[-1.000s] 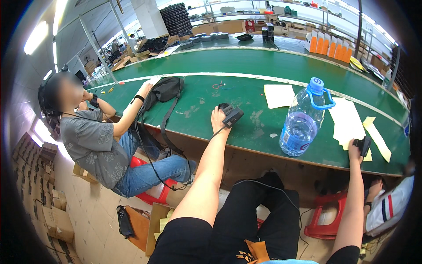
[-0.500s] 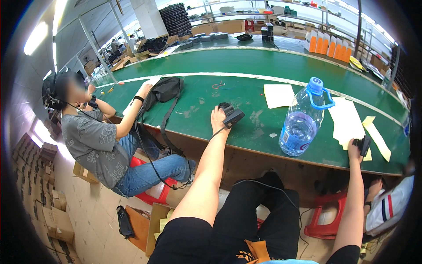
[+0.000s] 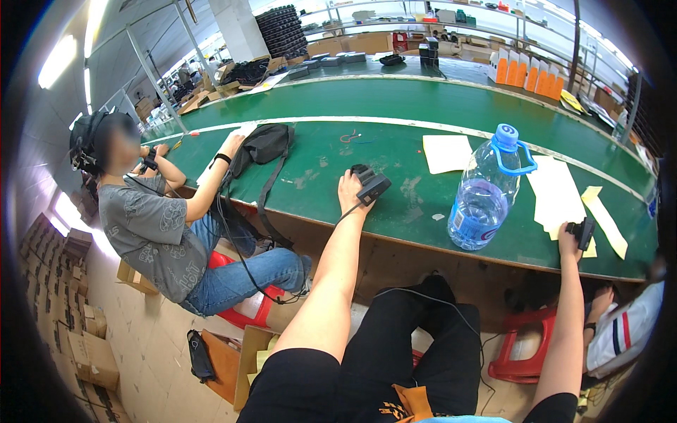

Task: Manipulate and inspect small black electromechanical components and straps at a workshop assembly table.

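My left hand (image 3: 349,189) rests on the green tabletop (image 3: 310,190) near its front edge. A small black box-shaped device (image 3: 374,189) with a cable sits at that hand and covers the fingers. My right hand (image 3: 568,244) is at the table's front edge on the right, beside sheets of pale yellow paper (image 3: 557,189). Another black device (image 3: 582,233) hides most of its fingers. Between my hands stands a large clear plastic bottle (image 3: 481,204) with a blue cap and handle, partly filled with liquid.
A co-worker in a grey shirt (image 3: 151,233) sits at the left, by a black bag (image 3: 266,144) on the table. Another person's sleeve (image 3: 627,331) shows at lower right, near a red stool (image 3: 522,345). Orange-and-white boxes (image 3: 525,74) stand at the back.
The co-worker at the left has shifted their head a little and moved the far hand away from it, toward the table. My hands and the bottle have not moved.
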Motion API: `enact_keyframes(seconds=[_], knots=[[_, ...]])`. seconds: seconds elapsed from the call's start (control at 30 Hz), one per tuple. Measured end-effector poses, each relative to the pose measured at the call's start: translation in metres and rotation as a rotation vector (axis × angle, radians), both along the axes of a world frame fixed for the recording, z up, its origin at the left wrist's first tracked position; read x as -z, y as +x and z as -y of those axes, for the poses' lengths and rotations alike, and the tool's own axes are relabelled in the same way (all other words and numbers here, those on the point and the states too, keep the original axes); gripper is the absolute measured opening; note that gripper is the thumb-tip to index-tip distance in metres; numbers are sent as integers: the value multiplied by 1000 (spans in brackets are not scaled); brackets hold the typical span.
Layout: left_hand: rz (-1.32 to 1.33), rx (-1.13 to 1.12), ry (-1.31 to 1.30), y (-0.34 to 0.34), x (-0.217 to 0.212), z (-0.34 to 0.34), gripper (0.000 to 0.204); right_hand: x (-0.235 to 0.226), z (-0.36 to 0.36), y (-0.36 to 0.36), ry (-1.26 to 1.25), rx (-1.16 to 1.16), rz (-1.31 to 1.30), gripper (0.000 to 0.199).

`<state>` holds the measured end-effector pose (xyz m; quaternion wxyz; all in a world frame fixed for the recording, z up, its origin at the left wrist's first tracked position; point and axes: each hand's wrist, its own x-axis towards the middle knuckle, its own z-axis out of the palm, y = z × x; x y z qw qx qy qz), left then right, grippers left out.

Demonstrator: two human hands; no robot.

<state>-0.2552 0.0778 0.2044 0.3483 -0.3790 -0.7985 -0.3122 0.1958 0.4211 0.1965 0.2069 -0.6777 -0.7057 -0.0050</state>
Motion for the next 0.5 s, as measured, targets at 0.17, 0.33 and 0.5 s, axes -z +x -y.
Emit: enact_keyframes(seconds=[0.17, 0.33, 0.5], knots=[[62, -12, -20, 0, -1, -2, 18, -4, 5, -2, -28, -18, -21, 55], [14, -19, -58, -6, 6, -3, 16, -14, 15, -4, -17, -22, 1, 54], [89, -10, -46, -5, 6, -1, 36, -11, 13, -4, 7, -10, 21, 54]])
